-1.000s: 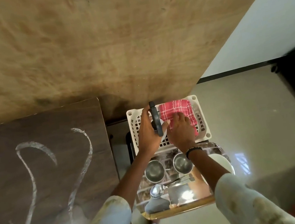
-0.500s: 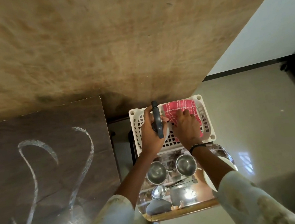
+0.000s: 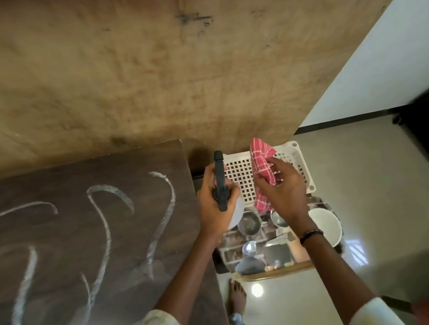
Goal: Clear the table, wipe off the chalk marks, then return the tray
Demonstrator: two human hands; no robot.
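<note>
The left hand (image 3: 215, 203) has its grip closed round a spray bottle (image 3: 221, 182). The right hand (image 3: 284, 189) pinches a red cloth (image 3: 263, 172) over the white basket (image 3: 296, 156). The steel tray (image 3: 273, 254) sits at 6 o'clock of the basket. Chalk marks (image 3: 109, 204) cover the bench (image 3: 84, 263) at 9 o'clock.

The worktop (image 3: 80, 236) fills the left of the scene, with chalk marks (image 3: 109, 204) across it. Just beyond its right edge, a basket (image 3: 298, 167) sits at the far side and a tray (image 3: 275, 271) lies nearer, right before it. On the tray, two cups (image 3: 249, 223) stand at the far end, a spoon (image 3: 248, 247) lies nearer, and a bowl (image 3: 325, 225) sits at its right. Above the basket the left hand (image 3: 215, 203) holds a spray bottle (image 3: 221, 180), and to its right the right hand (image 3: 285, 191) holds a cloth (image 3: 262, 166).
</note>
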